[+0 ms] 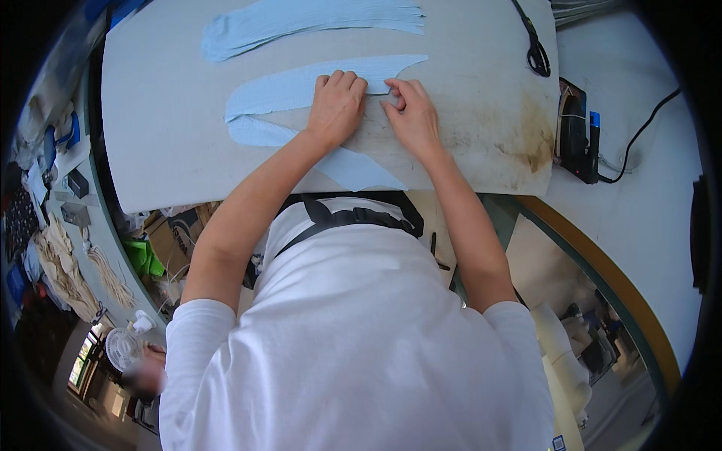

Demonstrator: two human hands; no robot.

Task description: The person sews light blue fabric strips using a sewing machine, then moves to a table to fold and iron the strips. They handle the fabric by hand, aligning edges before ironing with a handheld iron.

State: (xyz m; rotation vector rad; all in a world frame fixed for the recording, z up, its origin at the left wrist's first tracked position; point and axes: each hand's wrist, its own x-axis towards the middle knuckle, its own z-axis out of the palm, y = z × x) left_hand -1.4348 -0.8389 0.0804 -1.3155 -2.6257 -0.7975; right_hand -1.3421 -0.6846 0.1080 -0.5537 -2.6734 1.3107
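A light blue piece of crinkled fabric (274, 92) lies lengthwise across the padded grey board (165, 113) in front of me. Its left end is folded, with a lower strip (350, 167) slanting toward the board's near edge. My left hand (338, 109) is closed on the upper layer near its middle, fingers bent and pressed down, thumb hidden. Beside it on the right, my right hand (412, 116) touches the fabric's near edge with its index finger. Its thumb stands apart from that finger, and the remaining fingers are bent.
A stack of light blue fabric pieces (312, 26) lies farther back. Black scissors (537, 56) rest at the board's right, near a brown stain (538, 135). An iron (575, 139) with a black cord stands on the white table (639, 98). A small fan (124, 348) is at lower left.
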